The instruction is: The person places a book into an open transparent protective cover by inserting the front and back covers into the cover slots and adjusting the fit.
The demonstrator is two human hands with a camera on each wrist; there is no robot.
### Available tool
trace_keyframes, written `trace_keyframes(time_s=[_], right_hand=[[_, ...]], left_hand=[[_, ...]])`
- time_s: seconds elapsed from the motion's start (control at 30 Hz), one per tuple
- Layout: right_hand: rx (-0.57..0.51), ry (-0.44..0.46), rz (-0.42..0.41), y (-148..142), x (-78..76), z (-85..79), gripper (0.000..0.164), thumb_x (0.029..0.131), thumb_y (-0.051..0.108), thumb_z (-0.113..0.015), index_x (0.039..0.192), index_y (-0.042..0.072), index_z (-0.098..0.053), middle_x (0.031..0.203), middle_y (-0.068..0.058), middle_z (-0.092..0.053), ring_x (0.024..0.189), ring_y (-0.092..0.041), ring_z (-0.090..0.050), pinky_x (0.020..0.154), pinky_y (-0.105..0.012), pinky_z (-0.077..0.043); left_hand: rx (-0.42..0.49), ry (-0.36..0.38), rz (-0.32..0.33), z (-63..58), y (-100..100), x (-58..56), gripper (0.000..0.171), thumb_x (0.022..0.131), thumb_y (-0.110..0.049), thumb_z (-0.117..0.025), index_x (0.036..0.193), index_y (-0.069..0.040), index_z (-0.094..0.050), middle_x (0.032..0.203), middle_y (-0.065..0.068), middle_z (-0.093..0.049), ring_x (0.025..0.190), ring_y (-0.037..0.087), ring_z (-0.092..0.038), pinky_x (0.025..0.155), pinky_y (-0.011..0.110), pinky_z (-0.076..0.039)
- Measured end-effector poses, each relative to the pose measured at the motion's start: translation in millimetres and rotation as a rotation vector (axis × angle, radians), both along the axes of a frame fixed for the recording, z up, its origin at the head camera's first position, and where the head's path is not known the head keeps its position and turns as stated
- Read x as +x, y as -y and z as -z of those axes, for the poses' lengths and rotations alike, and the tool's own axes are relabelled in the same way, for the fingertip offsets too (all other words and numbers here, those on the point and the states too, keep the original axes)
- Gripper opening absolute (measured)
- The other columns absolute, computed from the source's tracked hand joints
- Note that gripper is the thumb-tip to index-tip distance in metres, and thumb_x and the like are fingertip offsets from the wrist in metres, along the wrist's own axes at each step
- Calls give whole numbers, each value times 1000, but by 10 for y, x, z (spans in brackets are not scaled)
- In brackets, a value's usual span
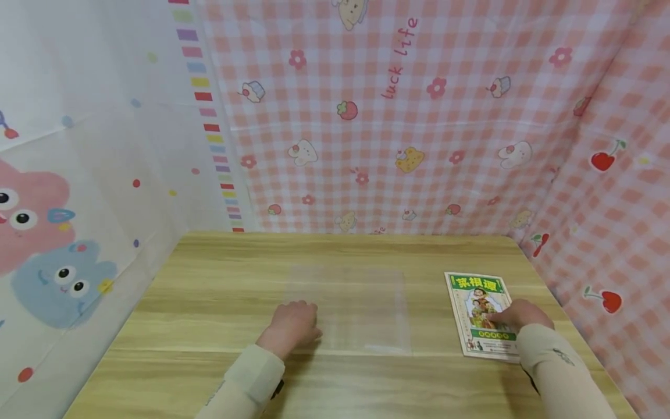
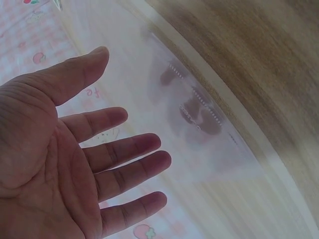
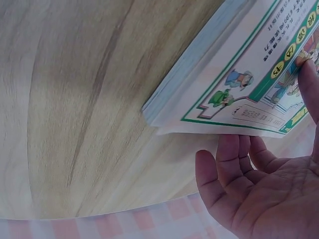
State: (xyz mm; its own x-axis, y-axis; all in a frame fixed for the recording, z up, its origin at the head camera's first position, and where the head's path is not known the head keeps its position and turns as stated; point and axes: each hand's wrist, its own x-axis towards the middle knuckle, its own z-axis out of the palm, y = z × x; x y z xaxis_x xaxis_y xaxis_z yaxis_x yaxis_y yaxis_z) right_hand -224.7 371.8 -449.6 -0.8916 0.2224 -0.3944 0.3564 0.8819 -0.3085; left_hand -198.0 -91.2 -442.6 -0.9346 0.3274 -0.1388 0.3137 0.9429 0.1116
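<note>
A thin book [image 1: 463,305] with a green-and-white illustrated cover lies on the right side of the wooden table. My right hand [image 1: 526,317] holds its right edge: in the right wrist view the thumb rests on the cover [image 3: 209,94], while several fingertips tuck under the edge. A clear, nearly invisible plastic sheet or sleeve [image 1: 361,317] lies flat in the middle of the table. At its left side is my left hand [image 1: 293,329]. The left wrist view shows that hand's fingers [image 2: 132,169] loosely extended with nothing in them, beside the glossy plastic [image 2: 214,159].
The wooden table [image 1: 220,279] reaches back to a pink checked cloth [image 1: 366,145] hung behind it. More printed cloth hangs along the left [image 1: 120,145] and the right [image 1: 617,221] sides, close to the table's edges.
</note>
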Motion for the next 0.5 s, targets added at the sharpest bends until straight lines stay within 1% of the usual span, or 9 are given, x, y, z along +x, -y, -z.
trace_keyframes(time_s=[0.1, 0.23, 0.37, 0.5], right_hand=[[-5, -14, -6, 1, -17, 13, 65, 79, 45, -70, 95, -18, -60, 84, -28, -60, 74, -32, -53, 72, -49, -48], [-38, -19, 1, -10, -13, 15, 59, 81, 40, -70, 91, -17, -59, 80, -25, -59, 73, -31, -52, 70, -46, -47], [-88, -23, 39, -22, -3, 19, 56, 79, 38, -72, 90, -16, -58, 78, -22, -58, 71, -30, -52, 68, -43, -46], [-105, -39, 79, -13, 7, 33, 60, 79, 38, -73, 95, -19, -58, 83, -27, -59, 75, -33, -53, 72, -47, -47]], left_hand=[[2, -1, 0, -19, -6, 8, 27, 80, -32, -73, 85, -7, -64, 83, 12, -67, 79, 31, -62, 71, 49, -53], [-10, -7, 5, -24, -23, 13, 28, 81, -33, -72, 88, -6, -65, 84, 12, -68, 80, 31, -62, 72, 49, -53], [-14, -16, 3, -7, -30, 6, 29, 81, -33, -71, 91, -6, -65, 86, 13, -68, 81, 32, -62, 74, 50, -52], [-11, -24, 3, 14, -28, -4, 31, 81, -33, -71, 93, -5, -66, 88, 14, -68, 82, 32, -62, 76, 51, -51]])
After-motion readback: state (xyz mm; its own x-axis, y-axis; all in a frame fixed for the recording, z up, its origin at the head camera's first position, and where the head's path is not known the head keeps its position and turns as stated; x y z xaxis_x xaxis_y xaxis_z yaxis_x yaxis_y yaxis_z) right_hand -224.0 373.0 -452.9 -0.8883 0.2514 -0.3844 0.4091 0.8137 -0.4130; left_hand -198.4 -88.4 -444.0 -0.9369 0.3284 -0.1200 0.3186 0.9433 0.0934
